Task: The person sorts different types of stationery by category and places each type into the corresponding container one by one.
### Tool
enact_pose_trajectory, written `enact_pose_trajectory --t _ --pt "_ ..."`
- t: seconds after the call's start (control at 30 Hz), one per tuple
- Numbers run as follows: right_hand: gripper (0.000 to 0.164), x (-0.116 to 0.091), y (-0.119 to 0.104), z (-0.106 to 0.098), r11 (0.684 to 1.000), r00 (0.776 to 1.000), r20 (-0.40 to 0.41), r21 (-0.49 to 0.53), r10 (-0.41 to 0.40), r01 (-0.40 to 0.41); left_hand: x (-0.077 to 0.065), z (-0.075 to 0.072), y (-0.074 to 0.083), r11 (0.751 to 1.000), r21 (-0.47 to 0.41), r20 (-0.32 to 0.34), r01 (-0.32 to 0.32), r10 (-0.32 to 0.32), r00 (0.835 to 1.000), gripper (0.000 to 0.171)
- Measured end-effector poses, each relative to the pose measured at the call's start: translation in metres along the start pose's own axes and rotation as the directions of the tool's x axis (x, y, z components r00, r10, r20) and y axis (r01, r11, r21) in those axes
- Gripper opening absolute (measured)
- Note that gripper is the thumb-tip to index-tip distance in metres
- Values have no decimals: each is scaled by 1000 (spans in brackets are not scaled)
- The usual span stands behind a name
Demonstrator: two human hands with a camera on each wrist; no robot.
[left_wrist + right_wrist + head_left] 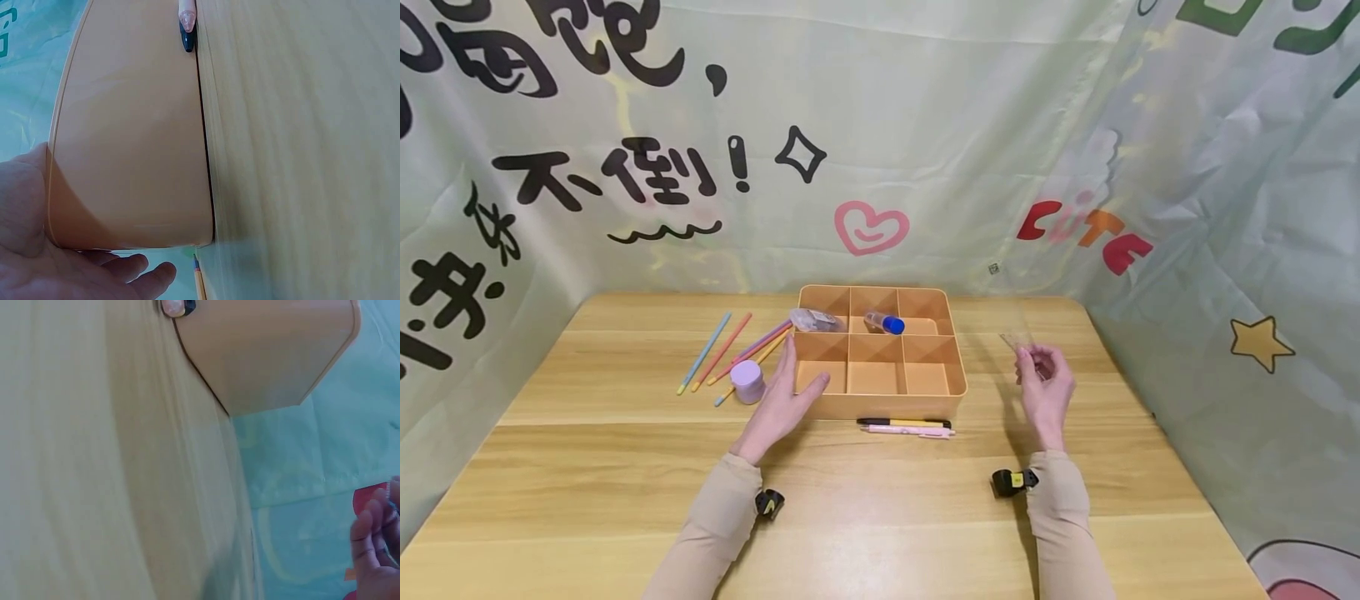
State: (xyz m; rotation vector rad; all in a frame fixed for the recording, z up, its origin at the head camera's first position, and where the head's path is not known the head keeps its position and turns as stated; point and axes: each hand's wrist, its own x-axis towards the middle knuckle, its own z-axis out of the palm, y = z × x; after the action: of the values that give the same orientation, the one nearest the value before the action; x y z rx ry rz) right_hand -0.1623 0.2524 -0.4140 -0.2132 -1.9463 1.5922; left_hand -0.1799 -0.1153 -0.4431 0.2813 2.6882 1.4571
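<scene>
An orange divided box stands near the back of the table. My left hand rests at its front left corner, fingers extended along the side and thumb over the front rim. In the left wrist view, the fingers of this hand lie around the box's corner. My right hand is raised to the right of the box and pinches a clear ruler-like strip by its lower end. The strip points upward and is hard to see against the curtain. The right wrist view shows the hand at its edge.
Inside the back compartments lie a clear packet and a blue-capped tube. Left of the box are several coloured pencils and a purple cylinder. A pink pen and a black-and-yellow pen lie in front.
</scene>
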Motion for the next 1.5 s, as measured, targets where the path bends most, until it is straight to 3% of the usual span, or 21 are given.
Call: enact_pose_trajectory --t 0.23,0.43,0.57,0.73,0.9,1.0,1.13,1.23,1.5 --pt "9 5 8 6 975 996 -83 216 -44 61 -1 0 -1 1000 -5 5 13 -13 1000 96" --pt "22 4 0 10 961 997 -75 273 -35 54 0 0 -2 1000 1 -3 2 -2 1000 96" --pt "20 5 2 11 956 997 -69 289 -21 40 0 1 -1 1000 -2 0 -1 1 1000 96" --pt "10 6 5 14 964 997 -72 262 -25 44 -1 1 0 1000 -2 6 7 -7 1000 96" --pt "23 6 4 16 967 998 -47 248 -41 51 -1 0 0 1000 -5 10 8 -8 1000 96" --pt "27 8 1 18 971 1000 -22 240 -18 23 0 0 0 1000 -4 7 3 -3 1000 96" --pt "20 14 -5 21 974 999 18 223 32 -35 0 0 1 1000 -6 6 -4 4 1000 95" --pt "17 23 -10 23 982 997 56 179 48 -57 0 -1 1 1000 -5 6 -4 4 1000 95" --pt "29 40 -17 27 1000 991 127 8 29 -30 -1 -1 1 1000 5 1 -1 1 1000 95"
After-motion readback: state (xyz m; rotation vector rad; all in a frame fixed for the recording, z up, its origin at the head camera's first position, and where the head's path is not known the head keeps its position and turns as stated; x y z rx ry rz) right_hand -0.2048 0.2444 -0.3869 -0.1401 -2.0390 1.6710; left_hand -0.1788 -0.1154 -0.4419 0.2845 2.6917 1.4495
